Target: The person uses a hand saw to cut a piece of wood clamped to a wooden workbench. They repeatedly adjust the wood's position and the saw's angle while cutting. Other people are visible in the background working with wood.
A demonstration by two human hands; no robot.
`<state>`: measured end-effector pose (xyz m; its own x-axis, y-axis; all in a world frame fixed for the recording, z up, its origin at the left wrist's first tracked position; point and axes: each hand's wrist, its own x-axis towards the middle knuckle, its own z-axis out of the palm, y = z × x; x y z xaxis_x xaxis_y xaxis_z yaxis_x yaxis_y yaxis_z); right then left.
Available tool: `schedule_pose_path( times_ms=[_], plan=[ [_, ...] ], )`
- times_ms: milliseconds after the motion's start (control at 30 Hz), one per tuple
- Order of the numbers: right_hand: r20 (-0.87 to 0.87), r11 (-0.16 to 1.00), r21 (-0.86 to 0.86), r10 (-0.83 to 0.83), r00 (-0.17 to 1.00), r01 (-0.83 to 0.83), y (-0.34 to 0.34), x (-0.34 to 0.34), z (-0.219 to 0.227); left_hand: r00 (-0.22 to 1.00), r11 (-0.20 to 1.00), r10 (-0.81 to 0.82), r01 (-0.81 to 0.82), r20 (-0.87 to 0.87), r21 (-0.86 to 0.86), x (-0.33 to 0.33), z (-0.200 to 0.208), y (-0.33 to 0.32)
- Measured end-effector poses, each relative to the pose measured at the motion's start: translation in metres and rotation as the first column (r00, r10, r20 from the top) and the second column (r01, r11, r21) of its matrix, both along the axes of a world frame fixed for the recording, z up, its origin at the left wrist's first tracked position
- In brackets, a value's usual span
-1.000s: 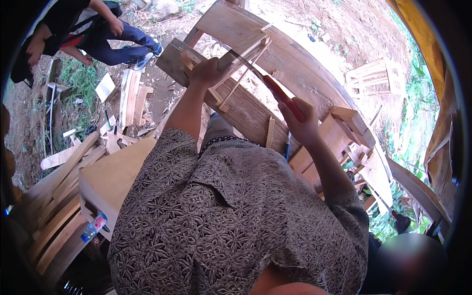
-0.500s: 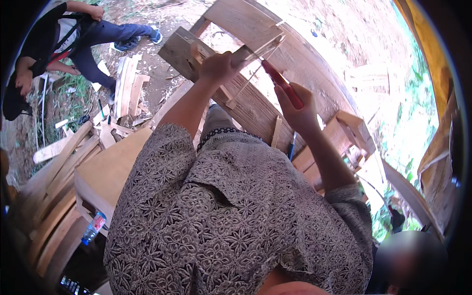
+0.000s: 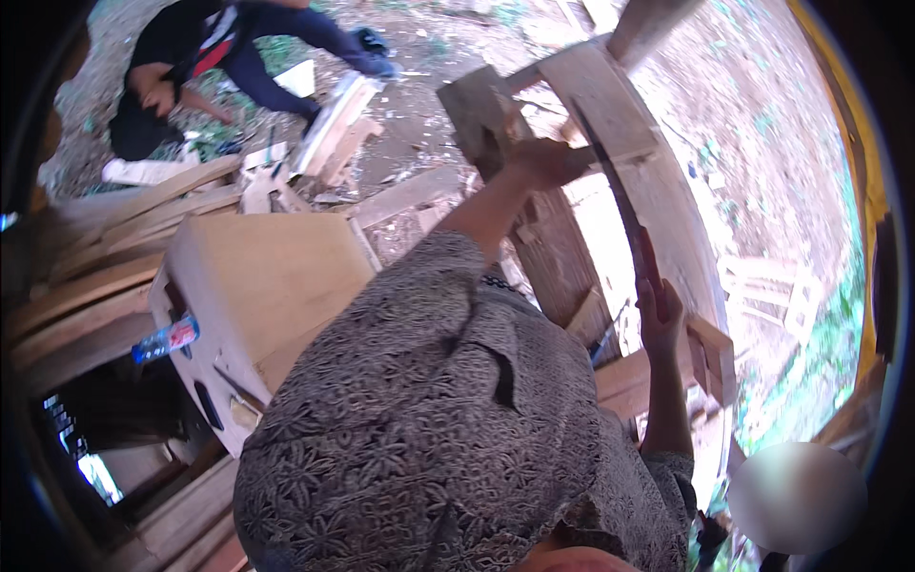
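My right hand is closed round the red handle of a handsaw. The saw's long dark blade slants up and away from that hand. It crosses the end of a small piece of wood, and whether the teeth touch it I cannot tell. My left hand grips this piece over a thick plank of the wooden bench. Beyond the blade is a broad pale board of the same bench.
A blue-handled tool and a wood offcut lie near my waist. To the left stands a pale wooden cabinet with a plastic bottle beside it. Stacked timber lies behind. A co-worker is at the far left.
The whole view has swung, so bench and co-worker appear further right. My right hand has drawn the saw nearer to me, and more blade shows. My left hand still grips the wood.
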<state>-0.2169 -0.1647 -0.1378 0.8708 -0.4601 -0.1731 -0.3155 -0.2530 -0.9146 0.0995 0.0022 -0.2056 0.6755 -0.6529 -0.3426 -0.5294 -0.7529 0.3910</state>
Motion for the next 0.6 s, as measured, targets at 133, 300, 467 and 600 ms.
schedule_pose_path(
  times_ms=[133,300,467,600],
  plan=[
    [-0.051,0.995,-0.096,0.033,0.998,-0.038,-0.005,0.000,0.059,0.995,0.995,-0.095,0.097,0.038,-0.038,-0.004,-0.048,-0.004],
    [-0.175,0.942,-0.263,0.165,0.971,-0.207,0.001,0.053,0.130,0.994,0.999,-0.046,0.048,0.103,-0.015,-0.021,0.004,0.001],
    [-0.100,0.988,-0.152,0.003,0.995,-0.018,0.003,0.095,0.065,0.991,0.997,-0.063,0.067,0.121,-0.030,-0.012,0.009,-0.010],
    [-0.100,0.997,0.005,-0.078,0.992,0.079,0.010,0.074,0.039,0.996,0.998,-0.061,0.061,0.070,0.012,-0.013,0.016,-0.004]
  ],
)
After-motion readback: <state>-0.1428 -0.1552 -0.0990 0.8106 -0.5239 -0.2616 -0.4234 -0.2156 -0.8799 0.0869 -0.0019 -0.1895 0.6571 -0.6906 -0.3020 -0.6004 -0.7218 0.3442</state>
